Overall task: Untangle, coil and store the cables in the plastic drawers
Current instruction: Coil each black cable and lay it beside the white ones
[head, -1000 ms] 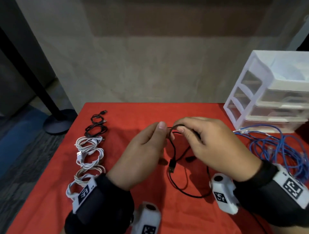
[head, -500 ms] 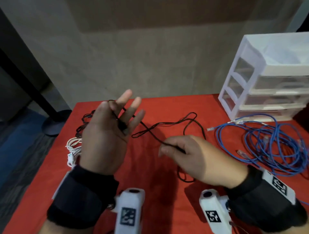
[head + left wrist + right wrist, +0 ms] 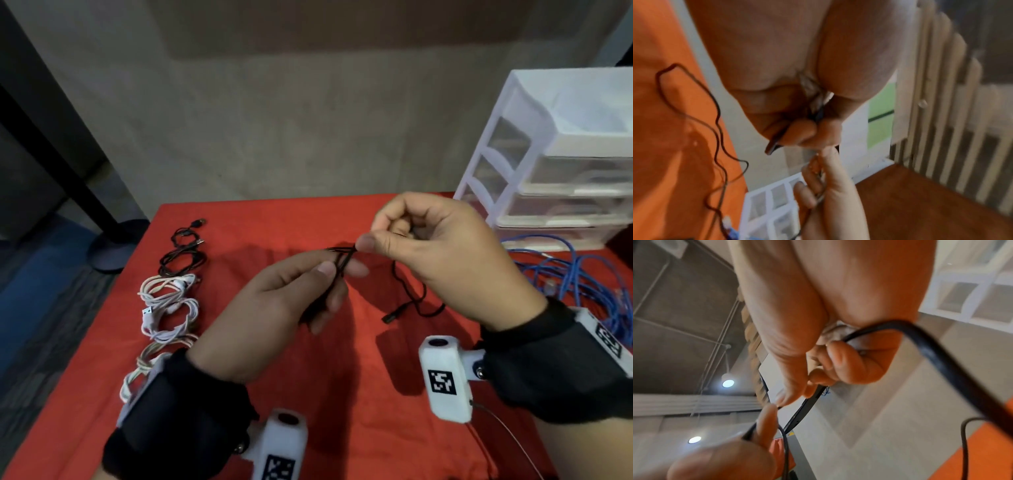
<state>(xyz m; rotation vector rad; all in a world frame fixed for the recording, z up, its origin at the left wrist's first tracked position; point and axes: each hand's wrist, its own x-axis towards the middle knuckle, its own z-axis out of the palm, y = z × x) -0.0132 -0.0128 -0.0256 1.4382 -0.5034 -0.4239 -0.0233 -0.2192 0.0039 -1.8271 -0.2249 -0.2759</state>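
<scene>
Closest to the person, both hands are raised over the red table [image 3: 342, 394], working one thin black cable [image 3: 409, 294]. The left hand [image 3: 274, 308] has its thumb and forefinger pinched on a few gathered strands, the other fingers curled under. The right hand [image 3: 442, 253] meets it fingertip to fingertip, thumb and forefinger nipping the same strands, with the cable also running through its curled fingers. From there the loose tail drops to the cloth and ends in a plug [image 3: 390, 317] lying just below the right hand. So this cable looks to be mid-coil: a few loops made, the tail not yet taken up.

Along the left edge of the table lies a row of bundles: white cables [image 3: 168, 308] nearest, then black coils [image 3: 183, 260] farther off. These look already wound, though none is put away.

On the right, past the right wrist, a blue cable [image 3: 579, 274] sprawls in a loose heap, clearly not yet sorted.

Behind it stands the white plastic drawer unit [image 3: 513, 137], its drawers shut. I'd say the coiling is over halfway and all the storing is left.
</scene>
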